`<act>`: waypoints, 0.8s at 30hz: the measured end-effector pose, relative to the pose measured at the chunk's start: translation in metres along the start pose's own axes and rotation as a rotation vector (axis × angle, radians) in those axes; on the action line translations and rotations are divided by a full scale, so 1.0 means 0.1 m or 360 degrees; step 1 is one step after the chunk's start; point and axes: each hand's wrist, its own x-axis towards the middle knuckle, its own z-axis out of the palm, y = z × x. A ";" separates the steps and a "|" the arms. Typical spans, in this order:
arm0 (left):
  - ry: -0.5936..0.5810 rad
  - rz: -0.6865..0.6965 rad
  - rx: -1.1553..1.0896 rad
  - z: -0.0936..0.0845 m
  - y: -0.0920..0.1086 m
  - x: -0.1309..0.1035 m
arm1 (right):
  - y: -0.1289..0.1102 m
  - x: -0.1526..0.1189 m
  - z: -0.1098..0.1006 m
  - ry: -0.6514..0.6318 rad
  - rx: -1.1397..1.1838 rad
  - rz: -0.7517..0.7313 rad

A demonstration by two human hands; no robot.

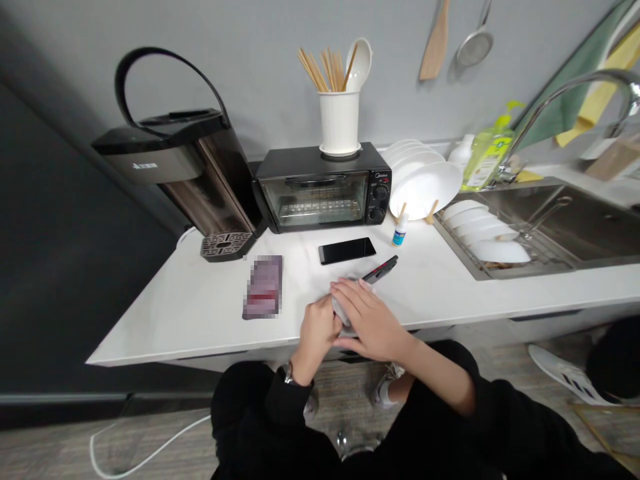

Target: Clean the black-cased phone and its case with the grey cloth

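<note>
Holding my 2 hands together by the front edge of the white countertop (173, 317), I curl my left hand (319, 325) around a pale grey cloth (342, 311), a wristwatch (288, 373) on that arm. My right hand (369, 320) reaches across the top, fingers straight, thumb spread below; whether it grips too, I cannot tell. The cloth looks bunched, mostly hidden between my hands. Just beyond my right knuckles shows 1 slim black item (382, 269) with a red streak, near the black smartphone (347, 251)

Grey wall (270, 40) behind white counter (165, 307); dark panel (50, 240) at left; wood-look floor (50, 453) below
</note>
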 end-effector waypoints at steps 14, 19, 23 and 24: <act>-0.0009 -0.0133 -0.0164 -0.03 -0.01 -0.01 | 0.11 0.12 0.08 0.0273 -0.0208 0.0420; 0.0016 -0.0050 -0.0136 -0.04 0.03 0.02 | 0.18 0.12 0.06 0.0104 -0.0127 0.0096; 0.0045 -0.0128 -0.0178 -0.03 0.03 0.02 | 0.24 0.09 0.02 0.0293 -0.0252 0.0458; 0.0044 -0.0117 -0.0181 -0.03 0.03 0.02 | 0.23 0.09 0.02 0.0289 -0.0224 0.0431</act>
